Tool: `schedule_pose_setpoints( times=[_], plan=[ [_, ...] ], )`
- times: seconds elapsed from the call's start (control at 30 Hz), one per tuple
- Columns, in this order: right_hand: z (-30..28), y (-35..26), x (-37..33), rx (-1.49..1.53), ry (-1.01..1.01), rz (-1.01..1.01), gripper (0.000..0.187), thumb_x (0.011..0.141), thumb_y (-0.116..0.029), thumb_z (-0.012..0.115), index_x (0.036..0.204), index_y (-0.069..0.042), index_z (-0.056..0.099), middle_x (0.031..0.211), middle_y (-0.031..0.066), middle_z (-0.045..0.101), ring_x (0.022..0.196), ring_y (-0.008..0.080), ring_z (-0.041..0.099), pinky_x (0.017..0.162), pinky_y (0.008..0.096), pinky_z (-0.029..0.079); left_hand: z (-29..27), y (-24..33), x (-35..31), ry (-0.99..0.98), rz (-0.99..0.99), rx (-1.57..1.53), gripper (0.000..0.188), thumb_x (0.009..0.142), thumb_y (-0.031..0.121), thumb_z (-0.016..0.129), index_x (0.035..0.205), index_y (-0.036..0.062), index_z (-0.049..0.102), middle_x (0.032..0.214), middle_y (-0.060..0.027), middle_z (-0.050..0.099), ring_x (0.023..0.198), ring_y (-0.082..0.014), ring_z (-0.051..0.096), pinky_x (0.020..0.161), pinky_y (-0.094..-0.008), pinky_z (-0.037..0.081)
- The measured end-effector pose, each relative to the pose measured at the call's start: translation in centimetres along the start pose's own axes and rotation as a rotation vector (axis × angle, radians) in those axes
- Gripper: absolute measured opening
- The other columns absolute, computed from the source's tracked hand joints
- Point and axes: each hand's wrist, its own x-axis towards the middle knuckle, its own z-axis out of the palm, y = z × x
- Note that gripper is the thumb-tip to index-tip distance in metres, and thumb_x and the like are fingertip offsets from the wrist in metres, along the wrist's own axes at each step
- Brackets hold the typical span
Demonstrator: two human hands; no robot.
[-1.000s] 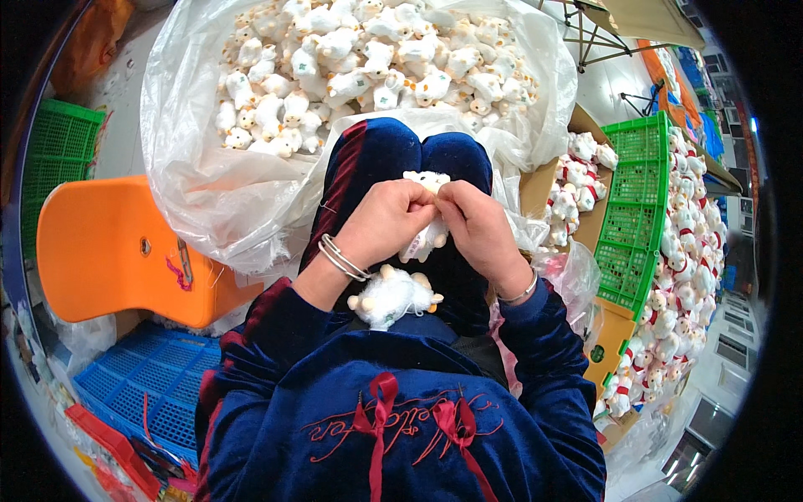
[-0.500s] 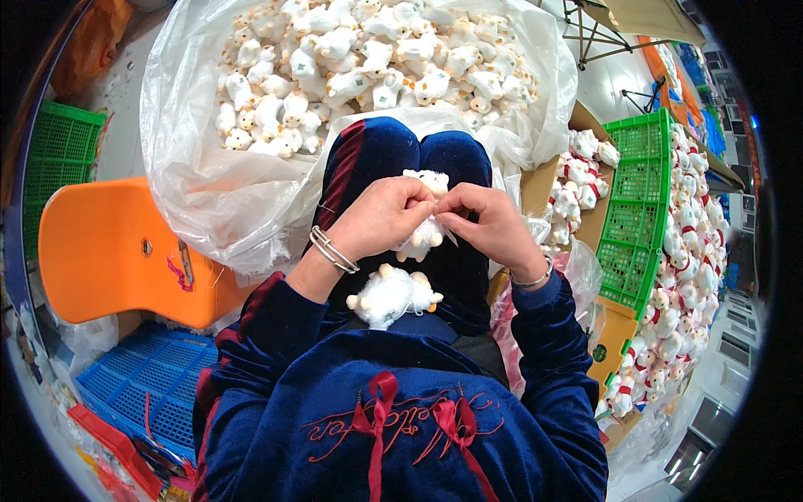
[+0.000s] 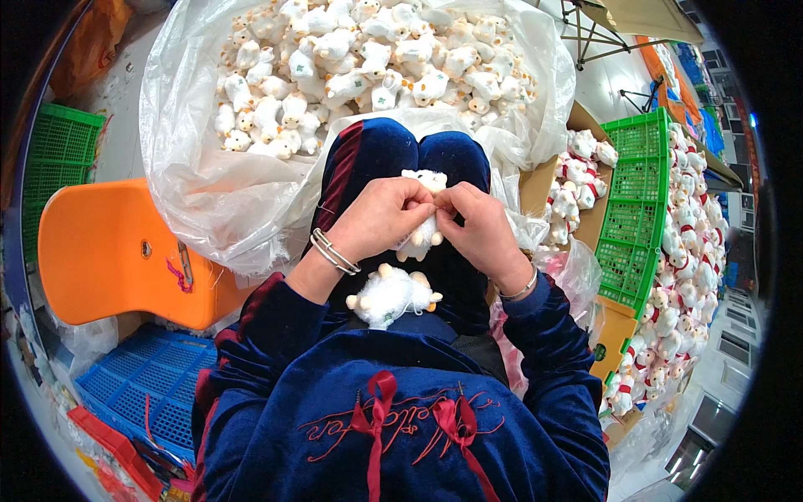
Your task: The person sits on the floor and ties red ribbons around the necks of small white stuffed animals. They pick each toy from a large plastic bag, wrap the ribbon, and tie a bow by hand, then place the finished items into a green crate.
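Observation:
Over my lap, a small white plush animal [image 3: 421, 241] with cream feet stands between my hands, its head toward my knees. My left hand [image 3: 378, 219] is closed in a pinch at its neck, holding it from the left side. Closed as well, my right hand [image 3: 483, 230] pinches at the same spot, fingertips meeting those of the left. Whatever is between the right fingertips is too small to make out. Nearer my body, a second white plush animal [image 3: 389, 297] lies on its side on my lap, touched by neither hand.
Beyond my knees, a large clear plastic bag [image 3: 201, 197] holds a heap of white plush animals. An orange chair [image 3: 125, 268] stands left, above a blue crate [image 3: 150, 368]. To the right are a cardboard box [image 3: 539, 188], a green crate [image 3: 631, 209] and many plush animals with red neckbands [image 3: 682, 276].
My right hand has shifted slightly left and turned, its fingertips now closer to my left ones at the toy's neck. My left hand and both toys have hardly moved.

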Motion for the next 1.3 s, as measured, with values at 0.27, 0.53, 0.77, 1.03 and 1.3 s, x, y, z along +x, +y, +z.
schedule_pose_setpoints(
  times=[0.27, 0.53, 0.77, 1.03, 1.3],
  plan=[
    [2.9, 1.7, -1.7, 0.042, 0.284, -0.152, 0.018, 0.082, 0.004, 0.073, 0.094, -0.002, 0.062, 0.091, 0.0139, 0.066, 0.082, 0.0321, 0.066, 0.072, 0.0386, 0.053, 0.5, -0.8, -0.8, 0.109, 0.264, 0.158, 0.015, 0.093, 0.012, 0.071, 0.094, -0.0025, 0.072, 0.079, -0.0065, 0.067, 0.067, -0.0107, 0.062, 0.061, -0.0273, 0.050],
    [4.0, 3.0, -1.9, 0.035, 0.341, -0.300, 0.023, 0.081, 0.006, 0.074, 0.096, -0.003, 0.061, 0.095, 0.0129, 0.068, 0.085, 0.0312, 0.066, 0.074, 0.0388, 0.052, 1.1, -0.5, -1.5, 0.199, 0.218, 0.182, 0.015, 0.092, 0.013, 0.073, 0.093, -0.0024, 0.073, 0.080, -0.0089, 0.069, 0.065, -0.0140, 0.064, 0.061, -0.0282, 0.051],
    [3.7, 3.2, -1.7, 0.041, 0.329, -0.334, 0.023, 0.079, 0.006, 0.075, 0.095, -0.003, 0.061, 0.095, 0.0123, 0.068, 0.083, 0.0298, 0.066, 0.072, 0.0378, 0.052, 1.0, 0.1, -1.6, 0.174, 0.182, 0.133, 0.012, 0.091, 0.009, 0.074, 0.094, -0.0020, 0.073, 0.083, -0.0077, 0.070, 0.068, -0.0122, 0.064, 0.062, -0.0263, 0.051],
    [3.2, 3.5, -1.3, 0.051, 0.293, -0.385, 0.022, 0.079, 0.005, 0.075, 0.096, -0.003, 0.063, 0.094, 0.0123, 0.068, 0.079, 0.0296, 0.065, 0.069, 0.0375, 0.051, 0.9, -0.5, -1.4, 0.168, 0.234, 0.155, 0.011, 0.091, 0.009, 0.073, 0.096, -0.0010, 0.074, 0.085, -0.0075, 0.070, 0.069, -0.0116, 0.065, 0.062, -0.0253, 0.052],
    [3.1, 3.4, -1.1, 0.055, 0.279, -0.406, 0.023, 0.079, 0.006, 0.075, 0.096, -0.003, 0.062, 0.091, 0.0122, 0.067, 0.076, 0.0296, 0.064, 0.067, 0.0374, 0.050, 0.3, 0.5, -1.7, 0.107, 0.151, 0.092, 0.012, 0.089, 0.008, 0.071, 0.093, -0.0031, 0.070, 0.077, -0.0095, 0.068, 0.066, -0.0143, 0.066, 0.063, -0.0284, 0.054]
  ],
)
